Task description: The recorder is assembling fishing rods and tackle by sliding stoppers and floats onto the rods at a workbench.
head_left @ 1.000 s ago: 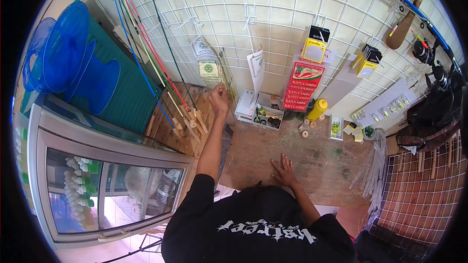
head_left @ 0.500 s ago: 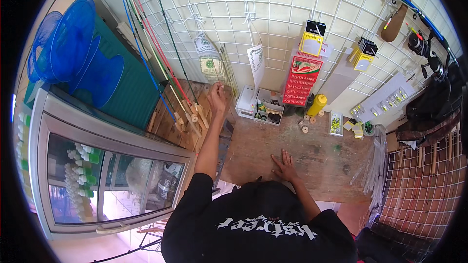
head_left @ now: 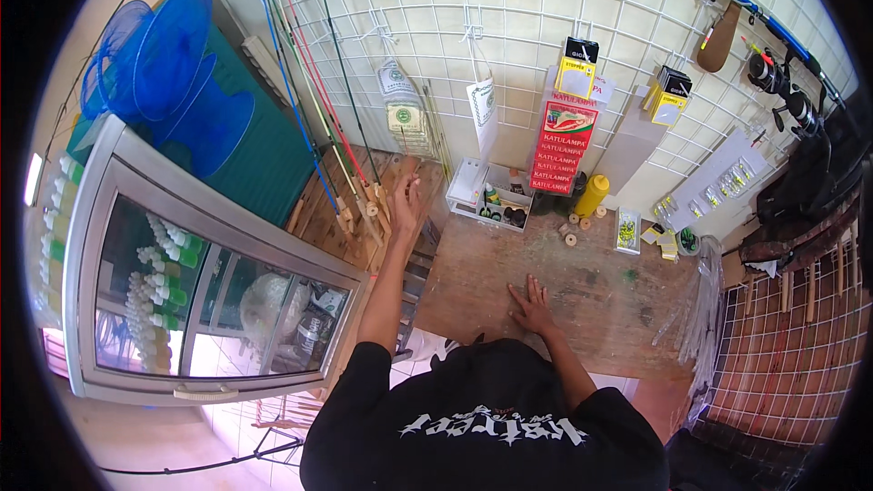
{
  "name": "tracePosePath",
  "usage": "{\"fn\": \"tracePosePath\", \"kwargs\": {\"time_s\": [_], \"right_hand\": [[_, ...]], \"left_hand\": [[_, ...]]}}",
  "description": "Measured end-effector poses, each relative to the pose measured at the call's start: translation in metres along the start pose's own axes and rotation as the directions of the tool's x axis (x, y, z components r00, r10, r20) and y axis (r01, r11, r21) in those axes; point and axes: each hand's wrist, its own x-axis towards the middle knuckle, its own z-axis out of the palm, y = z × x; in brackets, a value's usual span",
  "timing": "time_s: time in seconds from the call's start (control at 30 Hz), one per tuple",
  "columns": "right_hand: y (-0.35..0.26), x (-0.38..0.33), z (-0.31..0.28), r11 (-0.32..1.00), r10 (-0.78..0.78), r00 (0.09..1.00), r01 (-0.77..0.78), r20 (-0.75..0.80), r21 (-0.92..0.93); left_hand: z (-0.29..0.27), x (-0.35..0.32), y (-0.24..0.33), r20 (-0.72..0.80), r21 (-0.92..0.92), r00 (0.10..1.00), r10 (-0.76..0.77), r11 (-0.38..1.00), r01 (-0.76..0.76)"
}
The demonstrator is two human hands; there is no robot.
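Note:
My right hand (head_left: 531, 304) lies flat on the brown wooden tabletop (head_left: 482, 277), fingers spread, holding nothing. To the left, my left hand (head_left: 406, 205) is raised at the far left corner of the table, its fingers partly apart and a little blurred; I see nothing in them. It is nearest to the wooden handles of several fishing rods (head_left: 370, 209) that lean against the wall. Just beyond it, a bundle of cream paper packets (head_left: 406, 118) hangs from the white wire grid. A white box (head_left: 491, 200) with small bottles stands to its right.
A glass-fronted cabinet (head_left: 102, 218) stands at left, with blue mesh nets (head_left: 145, 55) beyond. Along the table's back are a red packet strip (head_left: 564, 145), a yellow bottle (head_left: 593, 193), wooden spools (head_left: 571, 239) and a small white tray (head_left: 627, 246). Fishing reels (head_left: 771, 73) hang at right.
My left hand has drawn back slightly from the hanging packets, down toward me. The view has shifted a little, so the cabinet and nets sit farther right. My right hand stays on the table.

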Motion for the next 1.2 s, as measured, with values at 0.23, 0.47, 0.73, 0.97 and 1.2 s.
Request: {"fn": "tracePosePath", "kwargs": {"time_s": [0.23, 0.47, 0.73, 0.97, 1.2], "right_hand": [[0.004, -0.003, 0.001, 0.999, -0.036, 0.999, 0.036, -0.038, 0.007], [-0.021, 0.003, -0.005, 0.995, 0.099, 0.994, -0.100, -0.041, -0.026], [-0.128, 0.052, -0.009, 0.711, -0.266, 0.933, 0.359, -0.240, 0.605], [-0.219, 0.067, -0.009, 0.613, -0.254, 0.947, 0.316, -0.197, 0.724], [-0.246, 0.022, 0.017, 0.646, -0.195, 0.962, 0.271, -0.190, 0.713]], "left_hand": [[-0.016, -0.031, 0.033, 0.053, 0.142, 0.995, 0.080, 0.986, -0.086], [-0.034, -0.070, 0.051, 0.065, 0.170, 0.985, 0.161, 0.971, -0.170], [-0.051, -0.118, 0.106, 0.135, 0.179, 0.980, 0.145, 0.969, -0.168], [-0.070, -0.141, 0.119, 0.172, 0.084, 0.965, 0.199, 0.973, -0.216], [-0.125, -0.174, 0.157, 0.133, 0.010, 0.972, 0.192, 0.981, -0.195]]}}
